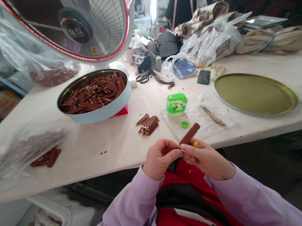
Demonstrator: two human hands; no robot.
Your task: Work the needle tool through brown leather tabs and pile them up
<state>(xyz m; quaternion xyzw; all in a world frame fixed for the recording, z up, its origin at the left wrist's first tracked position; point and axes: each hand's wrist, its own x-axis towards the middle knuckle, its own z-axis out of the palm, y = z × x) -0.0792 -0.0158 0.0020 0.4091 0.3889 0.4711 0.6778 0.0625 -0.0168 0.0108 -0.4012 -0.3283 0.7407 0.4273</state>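
My left hand (162, 158) and my right hand (206, 157) meet just past the table's front edge. Between them is a brown leather strap tab (190, 134), its free end pointing up and to the right. My right thumb and fingers pinch the tab's lower part. Closed on its lower end is my left hand, where a small metal bit shows; the fingers hide the detail. A small yellow tip (196, 144) sticks out by my right fingers; what it belongs to is hidden. Beyond my hands lies a small pile of similar tabs (149, 124) with metal rings.
A round tin (96, 115) full of tabs stands at left behind the pile, below a large fan (75, 25). Bagged tabs (46, 157) lie at far left. A green container (177, 103) and green cap (184, 124) rest on plastic; a round lid (257, 93) lies right.
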